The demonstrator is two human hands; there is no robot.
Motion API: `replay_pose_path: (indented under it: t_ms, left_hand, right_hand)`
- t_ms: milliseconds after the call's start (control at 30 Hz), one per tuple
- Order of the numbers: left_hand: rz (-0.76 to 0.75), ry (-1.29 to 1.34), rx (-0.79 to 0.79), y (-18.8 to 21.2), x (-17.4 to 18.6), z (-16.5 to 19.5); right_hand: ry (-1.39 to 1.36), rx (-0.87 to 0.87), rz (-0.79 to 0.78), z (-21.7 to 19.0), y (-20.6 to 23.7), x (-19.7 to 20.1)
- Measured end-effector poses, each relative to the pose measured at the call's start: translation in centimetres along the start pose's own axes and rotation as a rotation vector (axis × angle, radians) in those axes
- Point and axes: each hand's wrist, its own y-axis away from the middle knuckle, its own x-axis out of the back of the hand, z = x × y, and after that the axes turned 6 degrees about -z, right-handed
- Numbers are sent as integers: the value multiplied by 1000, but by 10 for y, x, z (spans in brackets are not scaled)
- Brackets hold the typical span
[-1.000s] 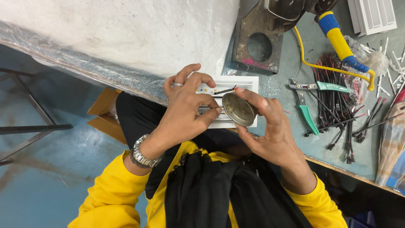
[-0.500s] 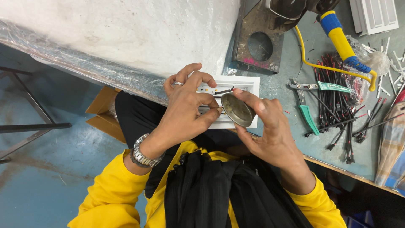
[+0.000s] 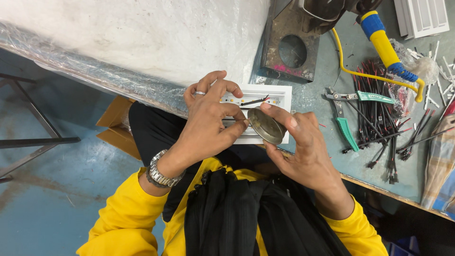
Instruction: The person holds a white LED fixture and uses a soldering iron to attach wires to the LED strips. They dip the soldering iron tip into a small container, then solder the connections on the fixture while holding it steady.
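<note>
My right hand [image 3: 303, 147] holds a small round metal tin [image 3: 266, 125] between thumb and fingers, tilted, just above a white rectangular light fixture [image 3: 279, 97] lying at the table edge. Yellow strips and a short red-and-black wire [image 3: 253, 101] show inside the fixture. My left hand [image 3: 208, 121], with a ring and a steel wristwatch, rests over the fixture's left half. Its thumb and forefinger are pinched together right beside the tin; whatever they pinch is too small to make out.
Green-handled pliers [image 3: 345, 123] and a bundle of red and black wires [image 3: 386, 123] lie to the right. A rusty metal block with a round hole [image 3: 291, 50] stands behind the fixture. A yellow-and-blue tool [image 3: 381, 40] lies far right. White plastic sheeting [image 3: 118, 38] covers the left.
The tin has tilted slightly and my hands have shifted very little. Nothing else has moved.
</note>
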Motion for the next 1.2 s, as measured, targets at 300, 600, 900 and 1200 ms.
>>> replay_pose_path:
  t_ms: [300, 600, 900, 1200]
  left_hand:
    - [-2, 12, 4, 0, 0, 0]
    - [6, 0, 1, 0, 0, 1]
    - [10, -9, 1, 0, 0, 0]
    - [4, -28, 3, -1, -1, 0]
  right_hand:
    - [9, 4, 1, 0, 0, -1]
    - [0, -7, -4, -1, 1, 3]
    - [-12, 11, 11, -2, -1, 4]
    - [5, 21, 18, -5, -3, 3]
